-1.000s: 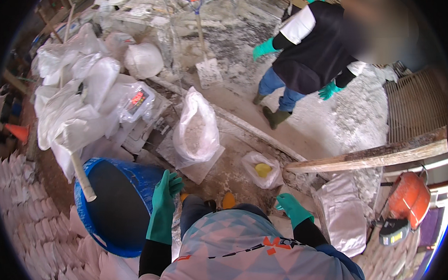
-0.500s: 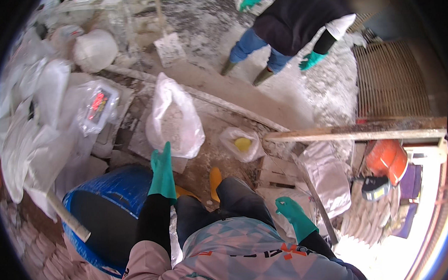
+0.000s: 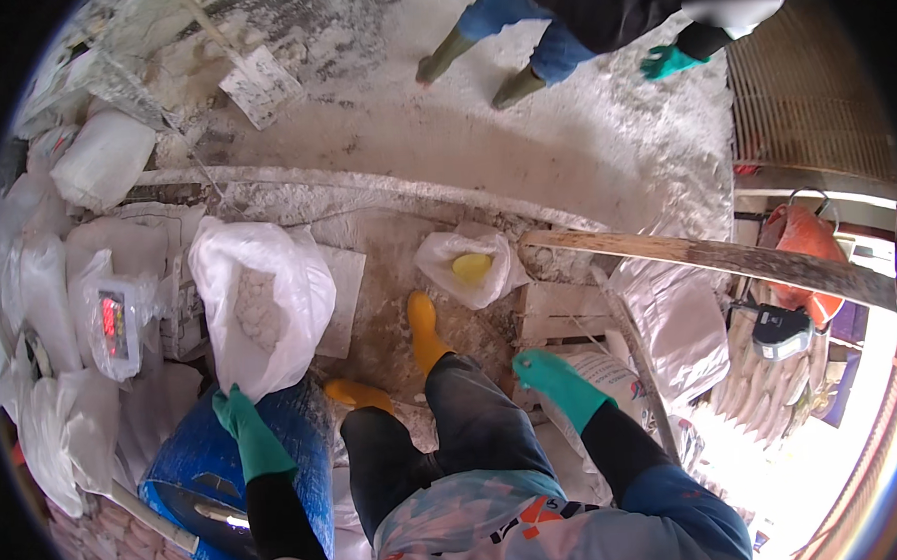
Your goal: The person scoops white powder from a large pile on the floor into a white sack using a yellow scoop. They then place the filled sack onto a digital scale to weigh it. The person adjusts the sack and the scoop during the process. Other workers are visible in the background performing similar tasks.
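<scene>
White plastic forms an upright, open bag (image 3: 309, 296) of pale powder (image 3: 258, 313), just beyond the gloved left hand (image 3: 250, 434). That hand's fingertips meet the bag's near edge, drawn close together; whether they pinch the film, I cannot tell. Well apart from it, the right hand (image 3: 558, 383) hangs with fingers curled, above or beside a printed sack (image 3: 618, 383); its palm is hidden, so any hold is unclear. Below the left hand stands a blue barrel (image 3: 310, 436), its mouth partly covered by the forearm. Between the bag and a wooden plank (image 3: 708, 254) sits a smaller bag (image 3: 437, 255) with something yellow (image 3: 472, 269) inside. A co-worker (image 3: 617, 12) is cut off by the upper edge.
</scene>
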A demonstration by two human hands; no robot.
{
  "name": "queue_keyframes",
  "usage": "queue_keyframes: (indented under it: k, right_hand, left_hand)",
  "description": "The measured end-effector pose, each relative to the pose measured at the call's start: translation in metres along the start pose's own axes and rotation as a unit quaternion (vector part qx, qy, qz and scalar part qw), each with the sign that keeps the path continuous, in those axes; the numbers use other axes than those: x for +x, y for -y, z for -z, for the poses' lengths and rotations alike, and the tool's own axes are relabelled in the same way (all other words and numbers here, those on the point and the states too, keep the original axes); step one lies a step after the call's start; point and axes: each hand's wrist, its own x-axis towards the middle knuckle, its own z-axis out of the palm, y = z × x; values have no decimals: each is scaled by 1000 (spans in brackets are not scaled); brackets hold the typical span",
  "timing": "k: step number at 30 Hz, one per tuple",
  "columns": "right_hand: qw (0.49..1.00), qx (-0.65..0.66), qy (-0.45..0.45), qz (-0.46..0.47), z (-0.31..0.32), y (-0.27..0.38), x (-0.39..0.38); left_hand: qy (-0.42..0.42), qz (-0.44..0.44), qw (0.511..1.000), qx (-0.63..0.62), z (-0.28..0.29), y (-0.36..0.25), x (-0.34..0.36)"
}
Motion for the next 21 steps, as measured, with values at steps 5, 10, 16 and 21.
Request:
queue_keyframes:
  k: [5, 10, 16, 21]
  right_hand:
    - [996, 73, -53, 28, 46, 49, 87]
    - [999, -18, -47, -7, 71, 58, 204]
    - [991, -43, -127, -9, 62, 53, 331]
    - [985, -63, -158, -36, 45, 28, 415]
  left_hand:
    - [18, 3, 973, -229, 17, -3, -60]
    - [0, 229, 952, -203, 26, 56, -135]
    - [190, 260, 945, -56, -85, 19, -218]
    - [297, 39, 950, 82, -153, -49, -263]
